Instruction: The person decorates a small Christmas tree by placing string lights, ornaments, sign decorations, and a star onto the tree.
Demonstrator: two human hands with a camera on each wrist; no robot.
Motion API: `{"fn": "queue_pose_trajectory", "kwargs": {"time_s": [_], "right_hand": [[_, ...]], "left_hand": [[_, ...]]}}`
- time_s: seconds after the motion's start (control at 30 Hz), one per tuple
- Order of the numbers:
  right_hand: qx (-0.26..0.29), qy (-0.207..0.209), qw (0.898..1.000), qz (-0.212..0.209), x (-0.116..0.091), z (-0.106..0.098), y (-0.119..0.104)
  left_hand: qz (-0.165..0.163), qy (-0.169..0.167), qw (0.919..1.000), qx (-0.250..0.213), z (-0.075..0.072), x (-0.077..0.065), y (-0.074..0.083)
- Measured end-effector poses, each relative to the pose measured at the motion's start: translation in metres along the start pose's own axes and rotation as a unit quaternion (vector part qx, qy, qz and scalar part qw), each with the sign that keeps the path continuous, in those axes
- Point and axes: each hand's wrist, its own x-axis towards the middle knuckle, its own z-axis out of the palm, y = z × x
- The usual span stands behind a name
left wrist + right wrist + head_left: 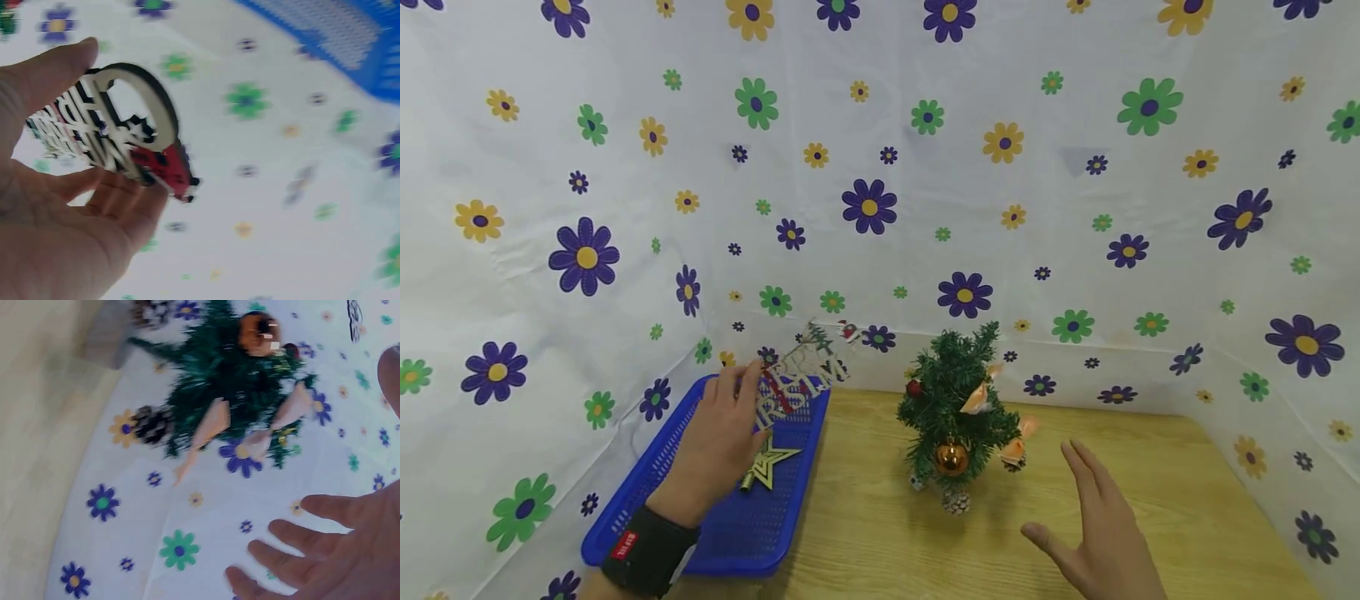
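My left hand point(718, 433) holds a cut-out "Merry Christmas" letter sign point(808, 379) above the blue basket. In the left wrist view, the thumb and fingers of that hand point(69, 212) grip the sign point(167, 119) from both sides, and a red part shows at its end. A small artificial Christmas tree point(955, 400) stands upright on the table, bearing an orange ball point(952, 458), peach bows point(976, 400) and pine cones. To the tree's right my right hand point(1101, 525) hovers apart from it, fingers spread and straight. The right wrist view shows this hand point(350, 544) holding nothing.
A blue plastic basket point(741, 533) sits at the left of the wooden table point(865, 533), with a gold star point(766, 462) in it. White flower-printed cloth point(865, 100) encloses the table at the back and both sides.
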Motion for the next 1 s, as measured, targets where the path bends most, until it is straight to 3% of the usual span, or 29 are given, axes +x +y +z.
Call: {"fn": "queue_pose_trajectory", "kwargs": {"time_s": [0.13, 0.27, 0.4, 0.53, 0.6, 0.67, 0.73, 0.77, 0.83, 0.9, 0.93, 1.0], "right_hand": [[0.103, 0.029, 0.994, -0.036, 0.021, -0.018, -0.024], [0.2, 0.035, 0.975, -0.086, 0.042, -0.03, -0.044], [0.274, 0.005, 0.959, -0.076, 0.057, -0.034, -0.052], [0.309, -0.008, 0.951, -0.031, 0.066, -0.03, -0.05], [0.317, -0.002, 0.948, -0.019, 0.069, -0.029, -0.045], [0.327, 0.01, 0.945, -0.011, 0.073, -0.028, -0.04], [0.336, 0.021, 0.942, -0.008, 0.078, -0.027, -0.035], [0.342, 0.025, 0.939, -0.01, 0.081, -0.025, -0.033], [0.353, 0.03, 0.935, -0.013, 0.086, -0.022, -0.028], [0.361, 0.034, 0.932, -0.014, 0.092, -0.018, -0.023], [0.367, 0.036, 0.929, -0.014, 0.095, -0.015, -0.021], [0.38, 0.041, 0.924, -0.009, 0.101, -0.009, -0.017]], "left_hand": [[0.088, 0.037, 0.9952, 0.019, -0.011, 0.008, 0.041], [0.163, 0.057, 0.9846, 0.03, -0.009, 0.01, 0.077], [0.19, 0.038, 0.9808, 0.021, -0.006, 0.011, 0.105], [0.195, 0.036, 0.98, 0.015, 0.0, 0.016, 0.118], [0.185, 0.044, 0.9818, 0.006, 0.005, 0.022, 0.118], [0.158, 0.054, 0.9855, -0.031, 0.012, 0.028, 0.115], [0.116, 0.064, 0.9858, -0.104, 0.02, 0.034, 0.11], [0.09, 0.067, 0.9816, -0.154, 0.024, 0.037, 0.108], [0.047, 0.073, 0.9621, -0.258, 0.034, 0.043, 0.103], [0.011, 0.071, 0.9362, -0.344, 0.042, 0.049, 0.101], [-0.002, 0.071, 0.9245, -0.374, 0.047, 0.052, 0.101], [-0.021, 0.072, 0.9121, -0.403, 0.055, 0.058, 0.1]]}}
